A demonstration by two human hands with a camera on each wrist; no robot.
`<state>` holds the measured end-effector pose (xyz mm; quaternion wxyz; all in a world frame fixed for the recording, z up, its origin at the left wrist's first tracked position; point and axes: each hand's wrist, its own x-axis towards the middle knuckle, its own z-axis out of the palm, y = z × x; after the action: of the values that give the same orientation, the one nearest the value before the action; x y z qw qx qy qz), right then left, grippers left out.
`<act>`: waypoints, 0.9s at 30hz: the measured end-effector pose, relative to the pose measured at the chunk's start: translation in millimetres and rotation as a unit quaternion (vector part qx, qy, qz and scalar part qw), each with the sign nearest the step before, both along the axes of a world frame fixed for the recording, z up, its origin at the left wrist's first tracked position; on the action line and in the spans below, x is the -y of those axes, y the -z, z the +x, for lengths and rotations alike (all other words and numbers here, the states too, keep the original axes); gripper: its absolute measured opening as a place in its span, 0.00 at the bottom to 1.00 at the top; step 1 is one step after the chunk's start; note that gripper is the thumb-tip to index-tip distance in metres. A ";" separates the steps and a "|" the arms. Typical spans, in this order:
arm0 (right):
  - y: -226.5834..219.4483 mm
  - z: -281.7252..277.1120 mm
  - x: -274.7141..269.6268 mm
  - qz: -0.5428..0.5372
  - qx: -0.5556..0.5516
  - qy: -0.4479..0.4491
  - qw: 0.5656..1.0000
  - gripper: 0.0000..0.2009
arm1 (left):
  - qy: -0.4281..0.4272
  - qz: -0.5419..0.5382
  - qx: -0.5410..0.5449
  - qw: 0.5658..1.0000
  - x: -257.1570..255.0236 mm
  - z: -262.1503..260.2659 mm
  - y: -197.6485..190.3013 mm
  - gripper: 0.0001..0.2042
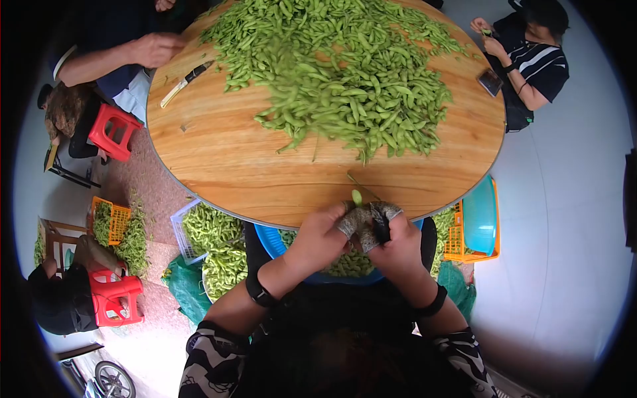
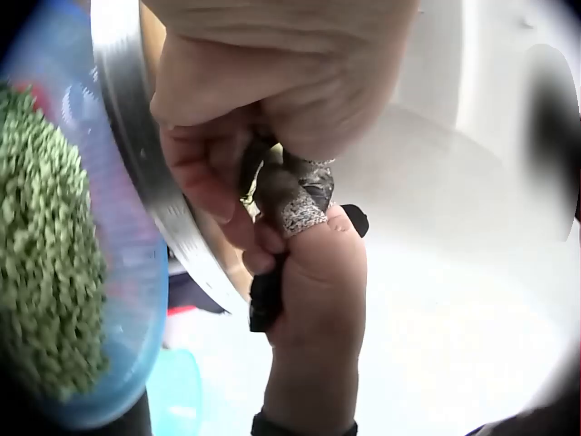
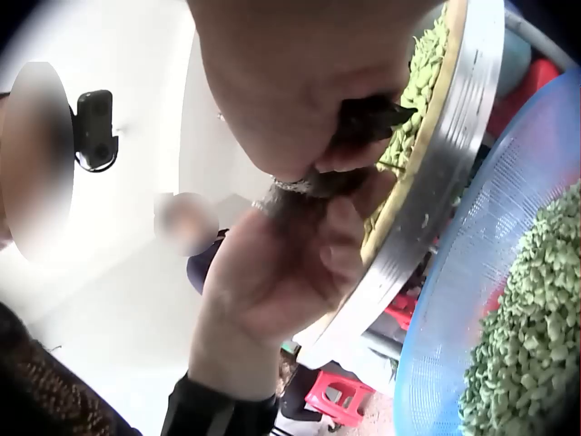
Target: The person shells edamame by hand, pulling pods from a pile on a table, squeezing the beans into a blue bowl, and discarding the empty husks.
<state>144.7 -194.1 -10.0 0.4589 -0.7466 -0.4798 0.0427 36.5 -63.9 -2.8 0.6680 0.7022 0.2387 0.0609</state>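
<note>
Both hands meet at the near edge of the round wooden table (image 1: 225, 179), thumbs wrapped in speckled grey covers. My left hand (image 1: 317, 233) pinches a green soybean pod (image 1: 357, 198), which pokes up between the thumbs. Beside it my right hand (image 1: 401, 249) grips a small black object (image 3: 368, 118), its kind mostly hidden by the curled fingers; part of it shows below the fingers as a black end (image 2: 267, 298) in the left wrist view. Below the hands sits a blue basket (image 1: 269, 242) of shelled green beans (image 3: 531, 318).
A large heap of pods (image 1: 358, 86) covers the table's far side. A knife (image 1: 186, 84) lies at its left, and a phone (image 1: 490, 82) near the right edge. Crates of pods, including a white one (image 1: 178, 229), flank the lap. Other people sit around.
</note>
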 end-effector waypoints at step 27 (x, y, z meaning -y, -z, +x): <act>-22.8 8.8 3.5 -0.086 -0.407 -0.205 0.886 0.19 | -0.029 0.448 0.126 0.885 13.9 -28.9 10.7 0.07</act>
<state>153.5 -197.6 12.8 0.5285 -0.5857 -0.3875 0.4770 7.5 -77.8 -13.5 0.3049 0.9059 0.1198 0.2683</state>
